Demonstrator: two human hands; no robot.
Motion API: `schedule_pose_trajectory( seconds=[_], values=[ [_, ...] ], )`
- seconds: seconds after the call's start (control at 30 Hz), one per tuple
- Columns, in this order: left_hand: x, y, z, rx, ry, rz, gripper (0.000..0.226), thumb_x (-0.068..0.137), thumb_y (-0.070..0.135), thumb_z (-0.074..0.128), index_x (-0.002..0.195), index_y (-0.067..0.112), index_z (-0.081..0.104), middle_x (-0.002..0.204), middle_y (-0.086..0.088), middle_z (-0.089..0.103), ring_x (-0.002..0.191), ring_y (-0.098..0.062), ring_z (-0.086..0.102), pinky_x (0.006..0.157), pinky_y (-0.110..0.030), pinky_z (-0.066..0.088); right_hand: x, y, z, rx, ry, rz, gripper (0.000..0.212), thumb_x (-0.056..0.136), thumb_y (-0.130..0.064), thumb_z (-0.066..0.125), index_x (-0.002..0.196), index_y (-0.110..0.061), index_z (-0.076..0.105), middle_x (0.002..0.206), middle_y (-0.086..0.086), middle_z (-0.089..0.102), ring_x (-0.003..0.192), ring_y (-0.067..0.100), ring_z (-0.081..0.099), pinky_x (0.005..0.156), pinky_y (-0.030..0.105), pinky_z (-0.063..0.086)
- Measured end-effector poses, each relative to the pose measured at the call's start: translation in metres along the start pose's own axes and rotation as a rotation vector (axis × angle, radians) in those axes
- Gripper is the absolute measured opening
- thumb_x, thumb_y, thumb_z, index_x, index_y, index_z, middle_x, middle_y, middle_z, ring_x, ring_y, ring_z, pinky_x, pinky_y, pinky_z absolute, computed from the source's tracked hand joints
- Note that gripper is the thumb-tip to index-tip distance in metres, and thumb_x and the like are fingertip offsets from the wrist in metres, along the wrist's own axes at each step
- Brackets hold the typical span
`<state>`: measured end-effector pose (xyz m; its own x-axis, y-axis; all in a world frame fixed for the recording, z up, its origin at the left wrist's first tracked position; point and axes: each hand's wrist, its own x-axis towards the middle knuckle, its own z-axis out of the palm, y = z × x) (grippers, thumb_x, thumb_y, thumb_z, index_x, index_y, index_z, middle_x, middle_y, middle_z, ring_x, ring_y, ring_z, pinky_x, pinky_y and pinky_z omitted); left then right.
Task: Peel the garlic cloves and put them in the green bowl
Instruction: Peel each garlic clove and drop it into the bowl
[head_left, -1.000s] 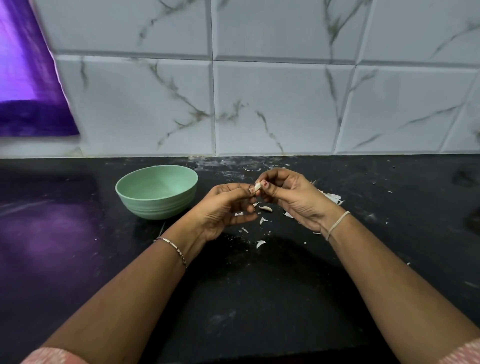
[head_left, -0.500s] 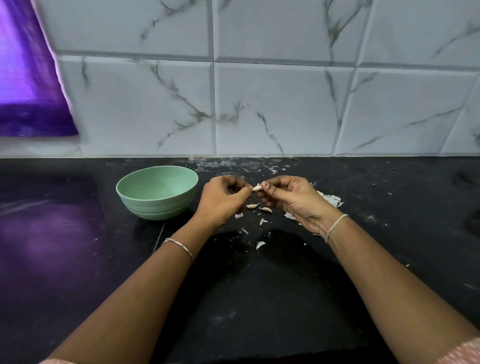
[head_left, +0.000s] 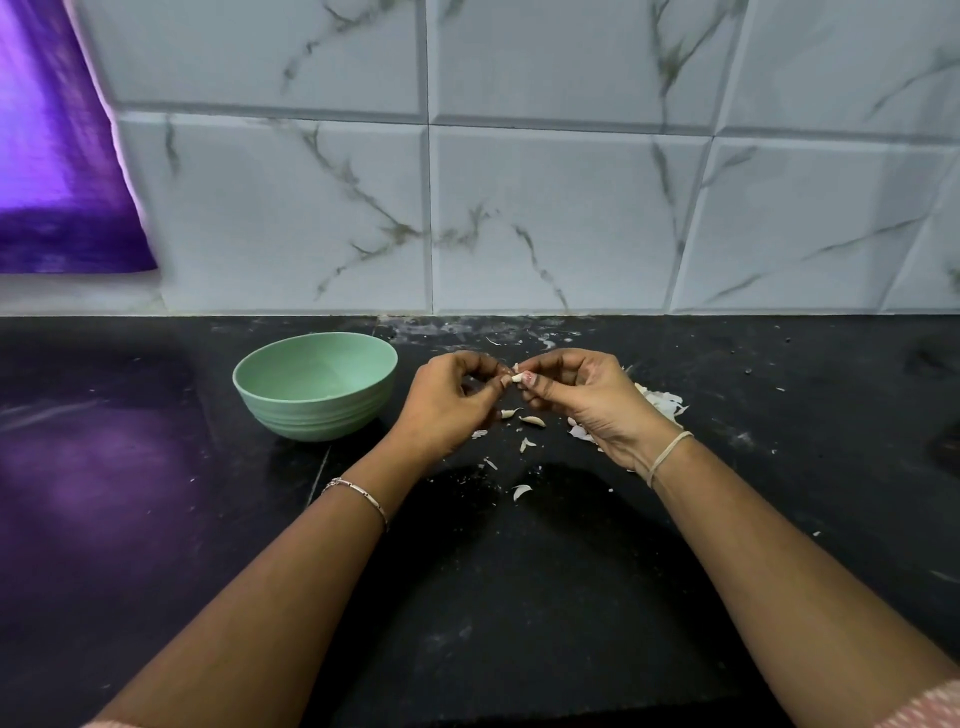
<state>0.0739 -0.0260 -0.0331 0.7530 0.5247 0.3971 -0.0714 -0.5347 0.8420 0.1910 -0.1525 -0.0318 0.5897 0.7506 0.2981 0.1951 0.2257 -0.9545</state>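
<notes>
The left hand and right hand meet above the dark surface, their fingers pinching 1 garlic clove. The green bowl stands just left of them, not touching, near the tiled wall. Peels lie by the right hand.

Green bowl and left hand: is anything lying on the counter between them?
Nothing. The head view shows only bare black counter between the green bowl and the left hand; the peel scraps lie to the hand's right.
</notes>
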Motion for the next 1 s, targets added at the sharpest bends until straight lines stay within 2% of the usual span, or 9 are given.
schedule_pose_trajectory(
  seconds=[0.07, 0.17, 0.37, 0.47, 0.53, 0.63, 0.77, 0.9, 1.0],
  values=[
    [0.0, -0.002, 0.002, 0.043, 0.018, 0.021, 0.012, 0.09, 0.014, 0.069, 0.083, 0.023, 0.066, 0.074, 0.003, 0.066, 0.054, -0.011, 0.065, 0.062, -0.034, 0.059, 0.0, 0.0, 0.001, -0.049, 0.024, -0.029, 0.011, 0.08, 0.007, 0.069, 0.089, 0.0, 0.069, 0.072, -0.002, 0.072, 0.065, 0.005, 0.065, 0.065, 0.015, 0.054],
    [0.002, -0.005, 0.003, 0.153, 0.067, 0.066, 0.007, 0.088, 0.019, 0.07, 0.084, 0.024, 0.068, 0.072, 0.009, 0.066, 0.064, -0.021, 0.068, 0.063, -0.032, 0.055, 0.0, 0.0, 0.003, -0.086, 0.059, -0.061, 0.012, 0.077, 0.008, 0.072, 0.087, 0.002, 0.069, 0.071, -0.005, 0.073, 0.064, 0.003, 0.065, 0.064, 0.015, 0.053],
    [0.002, -0.012, 0.002, 0.356, 0.144, 0.165, 0.006, 0.086, 0.027, 0.067, 0.089, 0.025, 0.072, 0.079, 0.011, 0.068, 0.065, -0.009, 0.063, 0.068, -0.031, 0.054, 0.001, 0.003, 0.01, -0.199, 0.127, -0.168, 0.011, 0.074, 0.004, 0.077, 0.08, -0.004, 0.071, 0.076, 0.003, 0.071, 0.067, 0.003, 0.064, 0.068, 0.018, 0.054],
    [-0.001, -0.012, 0.003, 0.411, 0.191, 0.183, 0.008, 0.084, 0.029, 0.064, 0.089, 0.025, 0.07, 0.082, 0.009, 0.07, 0.07, -0.013, 0.064, 0.071, -0.033, 0.054, 0.003, 0.009, 0.014, -0.278, 0.172, -0.209, 0.018, 0.074, 0.001, 0.079, 0.074, -0.015, 0.071, 0.075, -0.002, 0.072, 0.071, 0.007, 0.065, 0.075, 0.029, 0.057],
    [-0.003, -0.01, 0.005, 0.424, 0.223, 0.168, 0.008, 0.083, 0.029, 0.064, 0.088, 0.026, 0.07, 0.081, 0.009, 0.07, 0.073, -0.015, 0.065, 0.071, -0.033, 0.053, 0.004, 0.011, 0.018, -0.32, 0.2, -0.233, 0.021, 0.075, 0.001, 0.079, 0.072, -0.018, 0.07, 0.074, -0.006, 0.071, 0.071, 0.005, 0.066, 0.076, 0.028, 0.057],
    [-0.004, -0.007, 0.007, 0.412, 0.246, 0.117, 0.009, 0.083, 0.028, 0.064, 0.088, 0.025, 0.07, 0.078, 0.011, 0.067, 0.075, -0.015, 0.065, 0.071, -0.031, 0.051, 0.002, 0.012, 0.023, -0.409, 0.245, -0.298, 0.022, 0.075, 0.0, 0.08, 0.069, -0.018, 0.068, 0.073, -0.008, 0.07, 0.068, 0.002, 0.066, 0.071, 0.021, 0.055],
    [-0.003, -0.007, 0.009, 0.36, 0.253, 0.049, 0.007, 0.082, 0.027, 0.064, 0.085, 0.025, 0.07, 0.076, 0.008, 0.068, 0.075, -0.016, 0.065, 0.072, -0.033, 0.052, 0.002, 0.013, 0.023, -0.653, 0.28, -0.487, 0.012, 0.075, -0.004, 0.079, 0.072, -0.009, 0.068, 0.075, -0.002, 0.07, 0.068, 0.014, 0.065, 0.064, 0.036, 0.055],
    [-0.002, -0.006, 0.008, 0.286, 0.245, 0.011, 0.006, 0.083, 0.025, 0.064, 0.078, 0.028, 0.065, 0.076, 0.006, 0.069, 0.076, -0.016, 0.065, 0.074, -0.031, 0.052, 0.0, 0.01, 0.023, -0.871, 0.26, -0.647, 0.011, 0.075, -0.002, 0.074, 0.075, -0.01, 0.067, 0.075, -0.001, 0.065, 0.067, 0.016, 0.06, 0.062, 0.036, 0.051],
    [0.0, -0.004, 0.007, 0.115, 0.237, -0.089, 0.01, 0.081, 0.025, 0.067, 0.071, 0.023, 0.066, 0.063, 0.007, 0.063, 0.066, -0.015, 0.061, 0.07, -0.029, 0.049, -0.002, 0.007, 0.024, -1.064, 0.232, -0.781, 0.015, 0.075, 0.003, 0.072, 0.076, -0.007, 0.061, 0.074, 0.003, 0.058, 0.065, 0.021, 0.056, 0.06, 0.034, 0.048]
  ],
)
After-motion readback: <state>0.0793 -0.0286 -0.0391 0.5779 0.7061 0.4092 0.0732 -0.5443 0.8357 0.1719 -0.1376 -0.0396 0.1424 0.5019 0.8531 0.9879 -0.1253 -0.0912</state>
